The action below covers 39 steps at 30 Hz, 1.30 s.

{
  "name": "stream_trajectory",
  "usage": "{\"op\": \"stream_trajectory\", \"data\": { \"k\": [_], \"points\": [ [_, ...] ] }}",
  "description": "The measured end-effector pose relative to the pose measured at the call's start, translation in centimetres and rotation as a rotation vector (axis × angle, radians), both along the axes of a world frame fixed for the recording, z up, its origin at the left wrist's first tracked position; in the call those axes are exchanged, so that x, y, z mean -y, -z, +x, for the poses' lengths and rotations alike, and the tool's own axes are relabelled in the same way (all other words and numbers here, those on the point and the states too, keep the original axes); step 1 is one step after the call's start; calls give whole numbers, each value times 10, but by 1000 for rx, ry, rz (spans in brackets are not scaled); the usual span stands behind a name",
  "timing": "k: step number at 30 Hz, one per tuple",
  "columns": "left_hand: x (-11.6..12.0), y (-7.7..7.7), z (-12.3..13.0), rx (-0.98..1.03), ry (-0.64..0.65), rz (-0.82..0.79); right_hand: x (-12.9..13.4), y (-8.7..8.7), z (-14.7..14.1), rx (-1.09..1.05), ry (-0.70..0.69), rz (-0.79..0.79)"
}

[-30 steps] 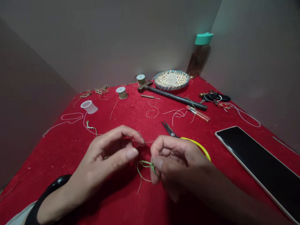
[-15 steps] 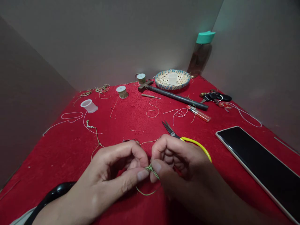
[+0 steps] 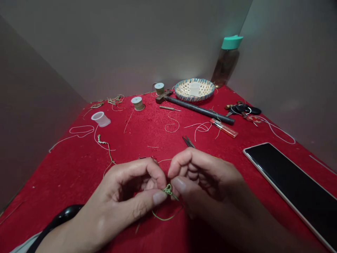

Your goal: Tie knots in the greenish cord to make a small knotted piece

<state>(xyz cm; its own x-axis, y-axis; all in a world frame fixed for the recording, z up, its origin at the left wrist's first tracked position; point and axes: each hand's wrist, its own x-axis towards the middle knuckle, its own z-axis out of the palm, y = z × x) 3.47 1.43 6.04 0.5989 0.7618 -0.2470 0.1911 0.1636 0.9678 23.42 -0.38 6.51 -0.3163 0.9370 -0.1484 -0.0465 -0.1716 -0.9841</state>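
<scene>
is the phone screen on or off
Off: the white-edged smartphone lying flat on the red felt cloth shows an evenly black screen, with no lit content.

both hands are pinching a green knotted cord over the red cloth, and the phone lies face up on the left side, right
Not quite: the phone lies on the right side, as the head view shows. Otherwise right: left hand and right hand pinch the green knotted cord over the red cloth.

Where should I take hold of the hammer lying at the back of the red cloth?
Grip the dark handle near its middle, coming from above. The hammer lies flat, its head toward the woven basket and its free end near the orange lighter. The mid-handle has bare cloth on both sides, though a thread crosses it nearer the free end.
</scene>
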Motion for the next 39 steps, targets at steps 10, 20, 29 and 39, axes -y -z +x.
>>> {"op": "stream_trajectory", "data": {
  "k": [10, 20, 29, 39],
  "points": [
    [-2, -2, 3, -98, -36, 135, 2, 3, 0, 121, -5, 109],
    [-4, -3, -2, 8, -5, 173, 2, 2, -3, 108, -9, 61],
    [-3, -1, 6, 99, -29, -22, 1, 4, 1, -79, -14, -97],
    [-2, -3, 4, 26, -12, -58, 0, 4, 1, -42, -13, -65]
  ]
}}
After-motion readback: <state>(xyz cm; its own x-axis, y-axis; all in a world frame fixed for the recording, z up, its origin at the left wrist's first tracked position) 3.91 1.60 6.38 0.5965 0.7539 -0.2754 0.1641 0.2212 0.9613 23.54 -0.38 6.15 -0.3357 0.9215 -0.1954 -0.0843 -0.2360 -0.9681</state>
